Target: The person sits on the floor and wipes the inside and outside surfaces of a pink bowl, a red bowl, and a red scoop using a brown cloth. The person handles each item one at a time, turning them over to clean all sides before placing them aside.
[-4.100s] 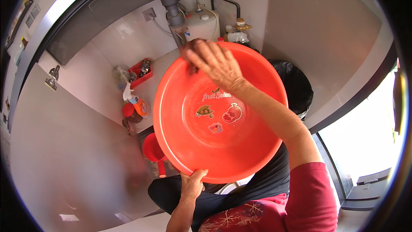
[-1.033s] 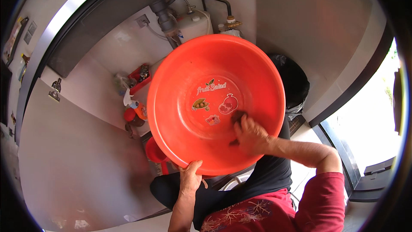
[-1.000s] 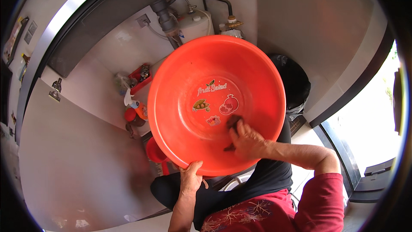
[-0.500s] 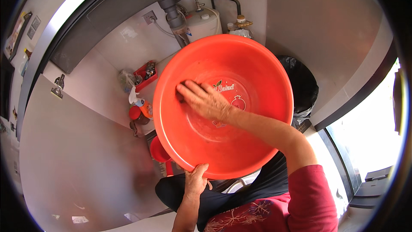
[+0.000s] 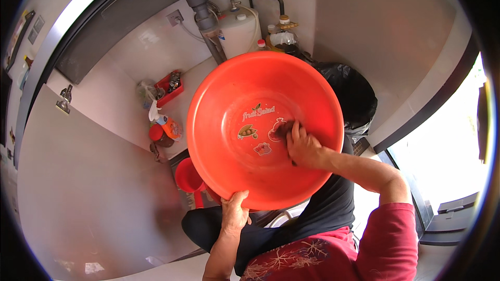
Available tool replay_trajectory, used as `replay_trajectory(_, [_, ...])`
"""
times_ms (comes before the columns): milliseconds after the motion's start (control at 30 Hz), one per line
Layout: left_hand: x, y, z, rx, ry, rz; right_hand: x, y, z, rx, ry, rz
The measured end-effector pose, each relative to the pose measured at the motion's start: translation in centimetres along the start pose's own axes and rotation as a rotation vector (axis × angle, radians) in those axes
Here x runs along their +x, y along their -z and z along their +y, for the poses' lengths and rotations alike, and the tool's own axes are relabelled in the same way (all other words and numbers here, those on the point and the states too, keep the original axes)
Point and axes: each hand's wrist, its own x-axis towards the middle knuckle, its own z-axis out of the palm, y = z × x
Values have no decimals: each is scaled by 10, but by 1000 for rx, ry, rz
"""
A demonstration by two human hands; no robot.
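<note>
A large red-orange plastic basin [image 5: 219,99] is tipped toward me over my lap, its inside with printed fruit pictures in full view. At the near rim, my left hand [image 5: 235,214] is closed round the edge, thumb on the inner side. My right hand [image 5: 304,147] reaches inside and presses a dark brown wad [image 5: 284,129] against the right part of the basin's bottom. Whether that wad is a rag or a scourer does not show. My right fingers are bent round it and partly cover it.
Left of the basin are a red dipper [image 5: 188,176], a spray bottle [image 5: 169,125], a red-lidded jar [image 5: 159,135] and a small red tray [image 5: 169,91]. Behind stand a white tank [image 5: 238,34], a drain pipe [image 5: 204,15] and bottles [image 5: 284,35]. A black-lined bin [image 5: 354,93] stands right, a cabinet door [image 5: 99,187] left.
My right hand has swept from the left side of the basin's inside to the right, with the dark wad now showing. My left hand keeps its grip on the rim. The whole view has shifted slightly.
</note>
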Motion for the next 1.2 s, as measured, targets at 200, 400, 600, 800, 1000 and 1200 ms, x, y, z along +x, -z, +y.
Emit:
replay_trajectory(200, [5, 9, 0, -58, 20, -15, -21, 70, -4, 772, 545, -441])
replay_trajectory(400, [9, 15, -4, -100, 25, 22, -51, 112, 21, 668, 633, -199])
replay_trajectory(600, [9, 17, -5, -81, -35, 45, -32, 103, 115, 652, -207, 713])
replay_trajectory(800, [12, 11, -3, -78, -21, 15, -20, 58, 113, 1434, -632, 375])
replay_trajectory(1000, [22, 25, -3, -104, 93, 16, -4, 81, 111, 1889, -681, 501])
replay_trajectory(1200, [21, 4, 9, 96, -258, 519, 14, 129, 101, 1718, -700, 640])
